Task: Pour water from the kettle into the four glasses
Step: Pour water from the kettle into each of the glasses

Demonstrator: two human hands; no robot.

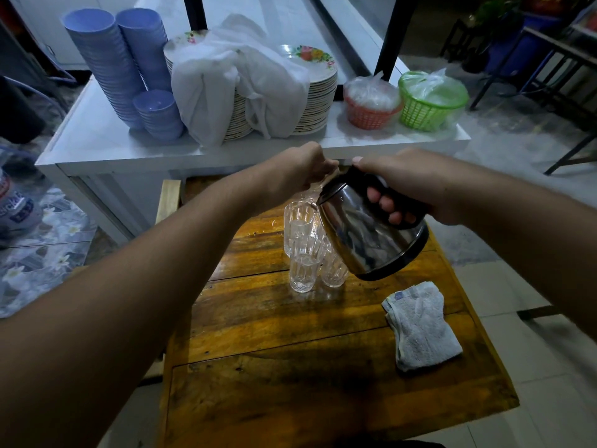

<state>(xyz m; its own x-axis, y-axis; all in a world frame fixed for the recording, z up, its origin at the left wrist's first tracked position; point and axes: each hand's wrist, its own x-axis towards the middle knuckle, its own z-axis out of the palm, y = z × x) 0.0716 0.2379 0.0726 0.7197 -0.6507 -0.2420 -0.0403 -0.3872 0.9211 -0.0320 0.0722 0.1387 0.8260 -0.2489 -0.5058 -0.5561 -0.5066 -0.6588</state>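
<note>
A steel kettle (365, 234) with a black handle and lid hangs tilted to the left over a cluster of clear glasses on the wooden table (290, 344). My right hand (407, 185) is closed around the handle. My left hand (303, 166) rests its fingers on the lid near the spout. The spout sits right above the far glass (297, 224). A nearer glass (303, 270) has water in its bottom. Another glass (334, 273) stands partly under the kettle. Any further glass is hidden behind the kettle.
A folded grey cloth (420, 328) lies on the table's right side. Behind stands a white counter (106, 140) with stacked blue bowls (106, 66), plates under a white cloth (239, 79), and orange (370, 108) and green baskets (429, 101).
</note>
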